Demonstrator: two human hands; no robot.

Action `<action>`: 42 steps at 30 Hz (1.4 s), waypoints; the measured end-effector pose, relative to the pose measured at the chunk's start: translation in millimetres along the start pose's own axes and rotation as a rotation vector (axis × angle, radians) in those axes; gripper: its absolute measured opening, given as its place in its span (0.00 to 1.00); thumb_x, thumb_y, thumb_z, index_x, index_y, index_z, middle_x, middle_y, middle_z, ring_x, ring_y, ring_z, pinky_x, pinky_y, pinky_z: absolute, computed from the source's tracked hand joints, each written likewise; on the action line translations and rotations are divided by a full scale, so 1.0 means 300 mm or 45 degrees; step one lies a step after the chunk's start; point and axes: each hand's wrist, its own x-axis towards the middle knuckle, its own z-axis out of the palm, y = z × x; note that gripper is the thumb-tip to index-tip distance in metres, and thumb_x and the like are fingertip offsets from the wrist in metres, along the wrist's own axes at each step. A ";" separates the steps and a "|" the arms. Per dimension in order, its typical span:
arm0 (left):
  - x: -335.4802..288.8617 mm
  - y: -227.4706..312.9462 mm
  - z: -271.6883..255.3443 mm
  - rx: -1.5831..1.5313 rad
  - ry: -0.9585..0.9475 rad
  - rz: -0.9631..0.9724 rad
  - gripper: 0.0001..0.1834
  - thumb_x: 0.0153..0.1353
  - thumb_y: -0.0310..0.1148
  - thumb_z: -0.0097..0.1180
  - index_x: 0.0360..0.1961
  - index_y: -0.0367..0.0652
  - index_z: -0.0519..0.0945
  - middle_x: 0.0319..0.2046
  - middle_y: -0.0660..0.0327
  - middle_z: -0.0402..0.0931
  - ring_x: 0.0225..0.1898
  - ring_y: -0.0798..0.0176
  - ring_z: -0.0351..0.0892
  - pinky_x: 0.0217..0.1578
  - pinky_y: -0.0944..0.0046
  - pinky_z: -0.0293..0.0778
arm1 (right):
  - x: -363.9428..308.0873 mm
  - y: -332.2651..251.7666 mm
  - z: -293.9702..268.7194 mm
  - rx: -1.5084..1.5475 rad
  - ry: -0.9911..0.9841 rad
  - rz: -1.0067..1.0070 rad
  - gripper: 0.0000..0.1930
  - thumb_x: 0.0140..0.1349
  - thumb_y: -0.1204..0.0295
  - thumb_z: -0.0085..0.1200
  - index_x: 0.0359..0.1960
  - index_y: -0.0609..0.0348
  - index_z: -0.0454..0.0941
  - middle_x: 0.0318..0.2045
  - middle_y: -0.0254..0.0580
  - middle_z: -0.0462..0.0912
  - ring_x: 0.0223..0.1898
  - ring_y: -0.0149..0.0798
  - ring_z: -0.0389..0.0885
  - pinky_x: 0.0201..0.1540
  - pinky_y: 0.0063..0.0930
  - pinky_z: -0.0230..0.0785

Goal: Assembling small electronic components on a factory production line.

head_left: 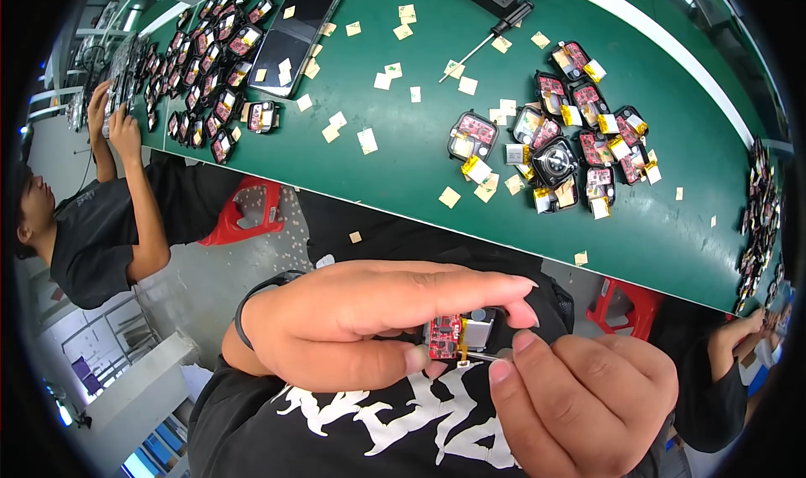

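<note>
My left hand (361, 314) is closed around a small black device housing with a red circuit board (443, 337). Beside the board sits a silver battery (477, 334) with a yellow tape strip. The thumb and fingers grip the housing by its edges, above my lap. From the right, my right hand (588, 394) pinches a thin metal tool (481, 356) between thumb and forefinger. Its tip touches or lies close to the lower edge of the board, by the yellow strip. Most of this tool is hidden by the fingers, so its kind cannot be made out.
On the green table (369, 188) lie open device housings (588, 100), a screwdriver (487, 41), a black phone-like slab (298, 33) and scattered cream squares (367, 141). More devices (210, 67) crowd the left. Co-workers sit at left (109, 218) and right (714, 377).
</note>
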 end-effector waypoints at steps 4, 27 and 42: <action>-0.023 -0.020 0.014 -0.084 0.123 -0.013 0.35 0.66 0.22 0.47 0.74 0.24 0.55 0.66 0.33 0.66 0.69 0.40 0.69 0.67 0.52 0.65 | -0.008 -0.003 0.042 -0.021 0.054 0.183 0.06 0.40 0.74 0.65 0.22 0.54 0.81 0.24 0.32 0.81 0.23 0.27 0.75 0.15 0.15 0.55; -0.005 -0.024 0.000 0.031 0.042 0.108 0.33 0.69 0.26 0.46 0.73 0.21 0.56 0.65 0.33 0.68 0.68 0.38 0.70 0.65 0.51 0.66 | 0.010 0.051 0.039 -0.106 0.191 -0.293 0.08 0.50 0.78 0.61 0.33 0.69 0.84 0.30 0.48 0.85 0.28 0.37 0.83 0.22 0.22 0.73; -0.011 -0.033 -0.005 0.050 0.015 0.093 0.36 0.64 0.22 0.46 0.73 0.20 0.55 0.65 0.32 0.68 0.68 0.37 0.70 0.66 0.50 0.66 | 0.007 0.059 0.023 0.032 0.123 -0.217 0.11 0.46 0.78 0.61 0.33 0.69 0.84 0.31 0.49 0.85 0.26 0.38 0.83 0.22 0.22 0.73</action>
